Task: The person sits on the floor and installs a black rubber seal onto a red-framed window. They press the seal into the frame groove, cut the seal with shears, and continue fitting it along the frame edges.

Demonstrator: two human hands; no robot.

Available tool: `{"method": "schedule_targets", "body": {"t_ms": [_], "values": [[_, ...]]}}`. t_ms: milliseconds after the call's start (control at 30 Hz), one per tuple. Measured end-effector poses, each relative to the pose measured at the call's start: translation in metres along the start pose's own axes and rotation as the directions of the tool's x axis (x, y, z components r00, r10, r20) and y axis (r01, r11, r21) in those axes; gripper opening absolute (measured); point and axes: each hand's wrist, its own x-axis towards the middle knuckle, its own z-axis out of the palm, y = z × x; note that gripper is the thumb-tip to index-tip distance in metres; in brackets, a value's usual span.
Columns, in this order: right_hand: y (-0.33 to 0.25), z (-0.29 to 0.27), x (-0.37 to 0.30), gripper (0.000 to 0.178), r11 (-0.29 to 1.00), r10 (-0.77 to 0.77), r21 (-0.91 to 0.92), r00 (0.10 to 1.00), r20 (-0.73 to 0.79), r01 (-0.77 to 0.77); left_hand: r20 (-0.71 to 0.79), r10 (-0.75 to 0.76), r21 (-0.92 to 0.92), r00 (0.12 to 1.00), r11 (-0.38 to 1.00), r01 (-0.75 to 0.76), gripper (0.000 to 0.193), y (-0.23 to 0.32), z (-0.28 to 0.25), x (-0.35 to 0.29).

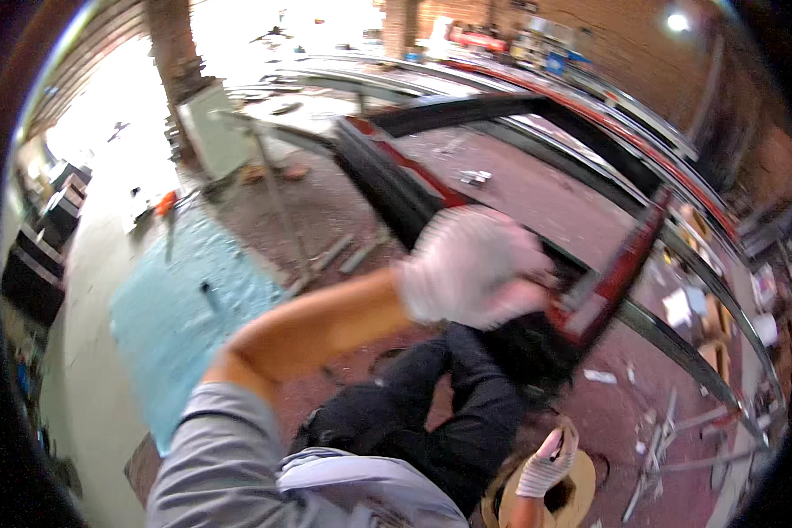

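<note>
My left hand [475, 268], in a white knit glove, reaches across to the near side of a dark rectangular frame [493, 110] with red edges. Motion smears its fingers, so neither their pose nor anything in them can be made out. The frame stands tilted in front of my legs. Low on the right, my right hand [544, 471], also gloved, has its fingers bent together with a small dark bit showing between them. What it holds is too small to name. Beneath that hand is a tan ring-shaped roll [583, 482], partly hidden by the glove and forearm.
Long metal profiles [678, 343] lie on supports behind and right of the frame. A light blue sheet [180, 304] covers floor at left, beside an orange-handled tool [166, 204]. Thin metal bars [656, 449] and scraps lie at right. A pillar [169, 53] rises at back left.
</note>
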Motion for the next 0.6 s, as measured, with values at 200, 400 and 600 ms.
{"method": "schedule_targets", "body": {"t_ms": [200, 400, 600], "values": [[-0.169, -0.035, 0.165, 0.027, 0.687, -0.727, 0.073, 0.68, 0.101, 0.723, -0.109, -0.15, -0.05, 0.983, 0.988, 0.146, 0.041, -0.044, -0.052, -0.042], [-0.168, 0.06, 0.347, 0.029, 0.596, -0.788, 0.092, 0.558, 0.26, 0.798, -0.043, -0.18, 0.091, 0.983, 0.979, 0.183, 0.063, 0.035, -0.022, -0.035], [-0.164, 0.09, 0.369, 0.051, 0.788, -0.434, -0.142, 0.703, 0.563, 0.599, -0.107, -0.311, 0.254, 0.945, 0.91, 0.328, 0.069, 0.06, -0.011, -0.047]]}}
